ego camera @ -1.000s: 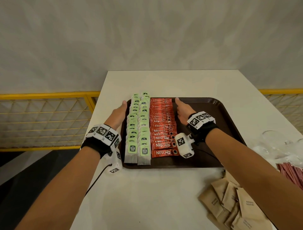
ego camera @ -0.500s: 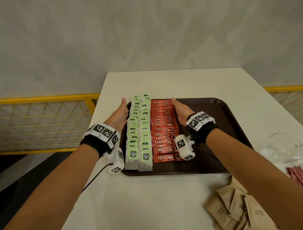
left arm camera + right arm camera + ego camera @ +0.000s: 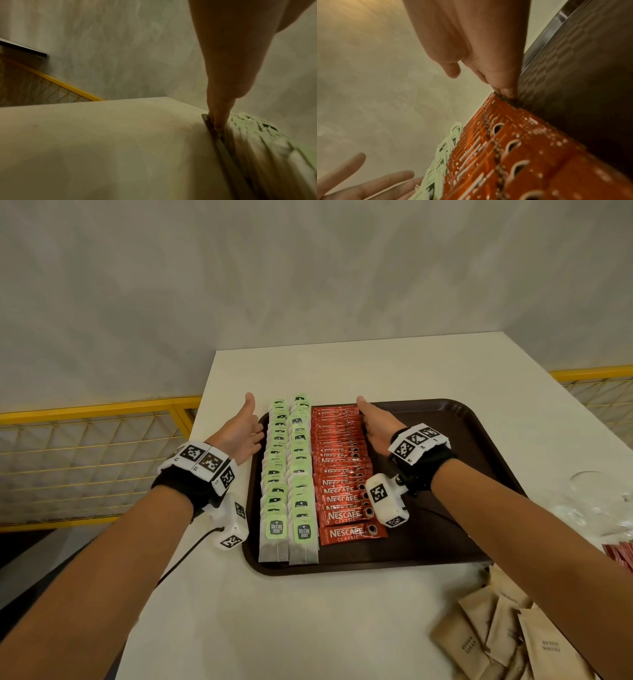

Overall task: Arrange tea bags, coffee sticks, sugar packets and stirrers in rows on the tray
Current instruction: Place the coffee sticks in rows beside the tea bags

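Note:
A brown tray (image 3: 445,460) holds two rows of green tea bags (image 3: 287,470) and, to their right, one row of red coffee sticks (image 3: 339,470). My left hand (image 3: 246,429) stands flat on edge at the tray's left rim, beside the tea bags. In the left wrist view its fingertips (image 3: 217,121) sit between the tray rim (image 3: 221,142) and the tea bags (image 3: 257,129). My right hand (image 3: 375,422) is flat against the right ends of the far coffee sticks, its fingertips (image 3: 506,89) touching the tray floor (image 3: 582,81) beside the coffee sticks (image 3: 522,148). Neither hand holds anything.
Brown sugar packets (image 3: 496,642) lie loose on the white table (image 3: 308,628) at the front right. Red stirrers (image 3: 621,556) and a clear plastic bag (image 3: 589,498) lie at the right edge. A yellow mesh railing (image 3: 85,446) runs left of the table.
Both hands stay on either side of the rows, and the right hand has slid a little nearer along the coffee sticks. The head view has tilted, so fewer sugar packets show.

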